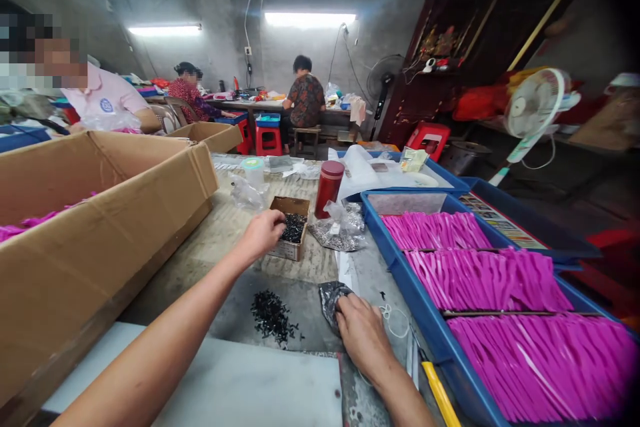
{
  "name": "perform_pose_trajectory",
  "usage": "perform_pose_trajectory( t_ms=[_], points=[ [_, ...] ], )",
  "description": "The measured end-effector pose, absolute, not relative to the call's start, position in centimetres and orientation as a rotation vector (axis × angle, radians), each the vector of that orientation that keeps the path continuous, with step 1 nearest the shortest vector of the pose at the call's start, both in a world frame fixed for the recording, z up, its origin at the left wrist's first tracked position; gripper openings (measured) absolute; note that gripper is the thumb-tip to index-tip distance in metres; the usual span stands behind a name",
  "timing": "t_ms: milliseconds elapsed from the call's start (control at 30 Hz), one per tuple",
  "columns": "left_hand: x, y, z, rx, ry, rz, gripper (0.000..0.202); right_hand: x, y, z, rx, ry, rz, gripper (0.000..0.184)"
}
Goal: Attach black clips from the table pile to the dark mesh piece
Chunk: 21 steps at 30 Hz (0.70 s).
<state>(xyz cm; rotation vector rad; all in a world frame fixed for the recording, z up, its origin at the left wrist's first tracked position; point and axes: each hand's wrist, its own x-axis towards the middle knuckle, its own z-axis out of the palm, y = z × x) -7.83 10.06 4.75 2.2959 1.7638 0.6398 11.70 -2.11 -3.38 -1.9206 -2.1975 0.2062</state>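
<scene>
My left hand (263, 232) is at the left edge of a small cardboard box (286, 251) filled with tiny black parts (293, 227). Its fingers are pinched together, and anything between them is too small to make out. My right hand (364, 332) grips a crumpled black plastic bag (330, 300) on the tabletop. Between my forearms lies a loose pile of small black pieces (273, 315) on a dark sheet. A thin white cord (397, 321) is beside my right hand, near a tool with a yellow handle (439, 392).
A large cardboard carton (107, 247) walls off the left. On the right, a blue tray (400, 273) holds rows of magenta strips (500, 280). A dark red canister (329, 188) and a clear bag of small parts (340, 230) stand behind the box. Co-workers sit farther back.
</scene>
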Motion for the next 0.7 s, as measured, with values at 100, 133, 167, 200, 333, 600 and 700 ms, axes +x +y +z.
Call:
perform_pose_trajectory(
  t_ms=[100, 133, 167, 200, 333, 600, 700],
  points=[
    [-7.9, 7.1, 3.8, 2.425, 1.477, 0.454, 0.019, 11.7, -2.1, -3.6, -1.902, -2.226, 0.155, 0.012],
    [-7.9, 6.1, 3.4, 2.452, 1.396, 0.373, 0.018, 11.7, -2.1, -3.6, -1.899, -2.231, 0.141, 0.012],
    [-8.0, 5.3, 3.0, 2.466, 1.335, 0.289, 0.018, 11.7, -2.1, -3.6, -1.898, -2.235, 0.128, 0.012],
    [-8.1, 4.4, 2.5, 2.473, 1.29, 0.221, 0.018, 11.6, -2.1, -3.7, -1.898, -2.236, 0.119, 0.013],
    [-7.7, 2.3, 1.1, 2.488, 1.242, 0.024, 0.015, 11.7, -2.3, -3.7, -1.903, -2.223, 0.131, 0.014],
    [-6.5, 1.3, 0.1, 2.539, 1.417, -0.159, 0.019, 11.9, -2.5, -3.4, -1.891, -2.155, 0.196, 0.012],
    [-6.6, 1.0, 0.0, 2.541, 1.426, -0.135, 0.021, 12.0, -2.5, -3.4, -1.861, -2.132, 0.199, 0.013]
  ],
)
